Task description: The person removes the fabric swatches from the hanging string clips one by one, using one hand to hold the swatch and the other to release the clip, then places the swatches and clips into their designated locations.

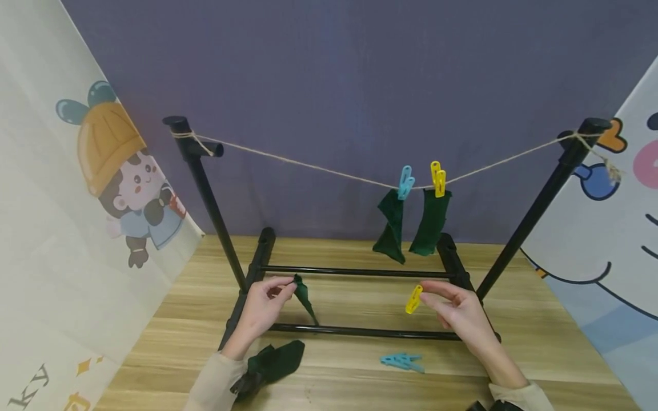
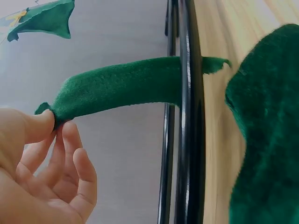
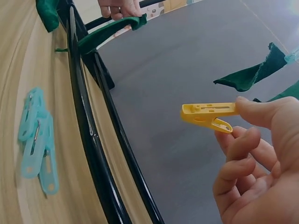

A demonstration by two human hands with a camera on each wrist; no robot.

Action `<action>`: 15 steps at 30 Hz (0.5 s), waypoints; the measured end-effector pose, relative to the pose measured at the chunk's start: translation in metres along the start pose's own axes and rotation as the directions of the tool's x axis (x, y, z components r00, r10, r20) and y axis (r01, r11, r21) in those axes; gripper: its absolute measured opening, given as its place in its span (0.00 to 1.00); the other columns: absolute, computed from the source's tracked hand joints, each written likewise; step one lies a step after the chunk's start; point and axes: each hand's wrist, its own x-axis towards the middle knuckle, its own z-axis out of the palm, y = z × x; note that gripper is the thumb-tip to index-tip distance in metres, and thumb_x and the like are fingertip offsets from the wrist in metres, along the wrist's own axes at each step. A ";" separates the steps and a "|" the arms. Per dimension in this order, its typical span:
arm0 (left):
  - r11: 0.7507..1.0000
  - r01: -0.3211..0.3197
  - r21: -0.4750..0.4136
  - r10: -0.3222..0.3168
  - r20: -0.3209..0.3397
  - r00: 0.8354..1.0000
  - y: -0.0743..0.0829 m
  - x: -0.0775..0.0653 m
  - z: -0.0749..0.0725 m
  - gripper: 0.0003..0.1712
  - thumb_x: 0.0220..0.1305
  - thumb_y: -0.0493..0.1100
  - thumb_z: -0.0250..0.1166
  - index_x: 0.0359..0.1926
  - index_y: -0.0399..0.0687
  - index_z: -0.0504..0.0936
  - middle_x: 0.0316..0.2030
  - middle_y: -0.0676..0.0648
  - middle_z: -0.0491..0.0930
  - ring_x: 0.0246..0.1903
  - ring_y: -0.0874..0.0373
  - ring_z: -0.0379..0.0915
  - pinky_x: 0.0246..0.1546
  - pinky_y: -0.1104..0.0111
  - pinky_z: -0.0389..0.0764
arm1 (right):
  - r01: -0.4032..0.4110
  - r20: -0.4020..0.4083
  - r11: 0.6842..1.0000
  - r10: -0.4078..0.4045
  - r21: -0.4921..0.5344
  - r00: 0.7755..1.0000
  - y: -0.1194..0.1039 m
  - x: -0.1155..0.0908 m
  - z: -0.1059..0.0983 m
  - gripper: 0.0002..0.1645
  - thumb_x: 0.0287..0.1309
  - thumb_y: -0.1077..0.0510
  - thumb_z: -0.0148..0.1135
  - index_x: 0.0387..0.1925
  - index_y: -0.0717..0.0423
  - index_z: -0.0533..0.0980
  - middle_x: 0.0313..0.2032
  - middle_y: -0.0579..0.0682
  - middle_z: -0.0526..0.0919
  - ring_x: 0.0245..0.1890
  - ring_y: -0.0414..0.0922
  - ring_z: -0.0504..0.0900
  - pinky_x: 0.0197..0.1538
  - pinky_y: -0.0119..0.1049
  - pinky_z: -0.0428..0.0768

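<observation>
My left hand [image 1: 267, 299] pinches one end of a dark green cloth strip [image 1: 304, 297] just above the rack's front bar; in the left wrist view the strip [image 2: 121, 86] drapes over the bar from my fingertips [image 2: 46, 123]. My right hand [image 1: 452, 305] pinches a yellow clothespin [image 1: 413, 299] between thumb and fingers; the right wrist view shows that clothespin [image 3: 209, 114] shut. Two green cloths [image 1: 392, 225] [image 1: 430, 222] hang from the string [image 1: 319, 166], held by a blue pin [image 1: 405, 182] and a yellow pin [image 1: 438, 178].
A black pipe rack [image 1: 360, 331] stands on the wooden table [image 1: 540, 354]. Another green cloth [image 1: 272, 365] lies by my left wrist. Blue clothespins [image 1: 402, 361] lie in front of the rack. Cartoon-printed panels stand left and right, with a purple backdrop behind.
</observation>
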 end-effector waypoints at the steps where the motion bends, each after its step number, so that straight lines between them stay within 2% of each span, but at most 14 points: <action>1: 1.000 0.007 -0.005 -0.007 0.001 1.000 0.000 -0.001 -0.001 0.12 0.73 0.39 0.69 0.53 0.37 0.90 0.40 0.42 0.91 0.34 0.60 0.85 0.34 0.73 0.80 | 0.002 0.002 1.000 -0.002 0.002 1.000 0.001 -0.001 0.000 0.28 0.71 0.52 0.71 0.64 0.63 0.79 0.44 0.32 0.89 0.14 0.39 0.65 0.19 0.37 0.69; 5: 0.999 0.030 -0.026 -0.030 0.020 0.999 0.000 -0.004 -0.003 0.13 0.75 0.40 0.68 0.53 0.39 0.90 0.43 0.42 0.91 0.34 0.57 0.86 0.31 0.72 0.79 | 0.002 0.010 1.000 -0.002 0.003 1.000 0.004 -0.002 -0.002 0.27 0.72 0.53 0.70 0.65 0.64 0.79 0.43 0.34 0.89 0.13 0.38 0.63 0.18 0.36 0.68; 8: 0.999 0.035 -0.031 -0.034 0.032 0.999 0.000 -0.006 -0.005 0.12 0.75 0.41 0.68 0.53 0.41 0.90 0.44 0.42 0.91 0.34 0.58 0.86 0.35 0.71 0.82 | -0.022 0.020 1.000 0.022 -0.011 1.000 0.007 -0.003 -0.003 0.28 0.71 0.51 0.70 0.66 0.63 0.79 0.44 0.34 0.89 0.13 0.37 0.63 0.19 0.36 0.68; 11: 0.999 0.035 -0.042 -0.032 0.055 0.998 -0.002 -0.007 -0.008 0.13 0.76 0.42 0.68 0.53 0.41 0.90 0.45 0.42 0.91 0.35 0.55 0.86 0.39 0.68 0.86 | -0.053 0.032 0.998 0.054 -0.033 0.998 0.009 -0.004 -0.004 0.30 0.71 0.50 0.71 0.66 0.61 0.79 0.45 0.30 0.89 0.13 0.37 0.62 0.19 0.35 0.68; 13: 0.998 0.031 -0.045 -0.027 0.089 0.996 -0.005 -0.008 -0.011 0.14 0.76 0.42 0.67 0.54 0.40 0.89 0.46 0.41 0.91 0.36 0.54 0.86 0.41 0.66 0.87 | -0.074 0.040 0.996 0.076 -0.044 0.996 0.010 -0.005 -0.004 0.30 0.70 0.49 0.71 0.66 0.61 0.79 0.33 0.31 0.86 0.13 0.36 0.60 0.19 0.34 0.68; 15: 0.998 0.027 -0.052 -0.020 0.132 0.991 -0.007 -0.010 -0.015 0.15 0.78 0.43 0.66 0.56 0.37 0.88 0.46 0.40 0.90 0.37 0.54 0.86 0.41 0.64 0.87 | -0.084 0.040 0.996 0.085 -0.043 0.996 0.012 -0.006 -0.005 0.30 0.70 0.49 0.72 0.66 0.61 0.79 0.22 0.33 0.78 0.13 0.36 0.59 0.18 0.33 0.67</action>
